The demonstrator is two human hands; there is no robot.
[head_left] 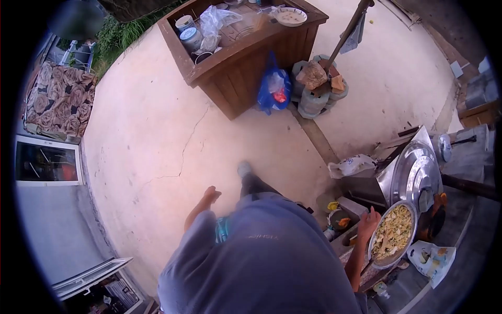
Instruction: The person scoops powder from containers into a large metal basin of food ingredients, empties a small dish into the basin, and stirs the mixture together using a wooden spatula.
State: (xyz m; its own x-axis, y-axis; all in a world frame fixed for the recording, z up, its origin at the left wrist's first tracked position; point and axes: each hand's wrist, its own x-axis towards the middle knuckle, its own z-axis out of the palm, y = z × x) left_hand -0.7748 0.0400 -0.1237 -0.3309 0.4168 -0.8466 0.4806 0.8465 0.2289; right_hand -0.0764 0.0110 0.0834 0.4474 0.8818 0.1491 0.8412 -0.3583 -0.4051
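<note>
My left hand [211,195] hangs over the pale floor at my left side, fingers loosely curled, with nothing seen in it. On the right, my right hand [369,224] is raised beside a metal bowl [417,224] filled with chopped yellow-green food [393,233]. Its fingers are apart and close to the bowl's left rim; whether they touch it I cannot tell. Behind the bowl, a round metal lid [417,172] covers a large steamer or cooker. A white plastic bag with a print [432,260] lies to the right of the bowl.
A brown wooden counter [230,86] stands ahead, bearing jars, plastic bags and a patterned bowl [291,17]. From its side hangs a blue bag [273,89]. Water-filled containers [314,104] and bricks weigh down a pole [349,32]. Windows [48,161] line the left wall.
</note>
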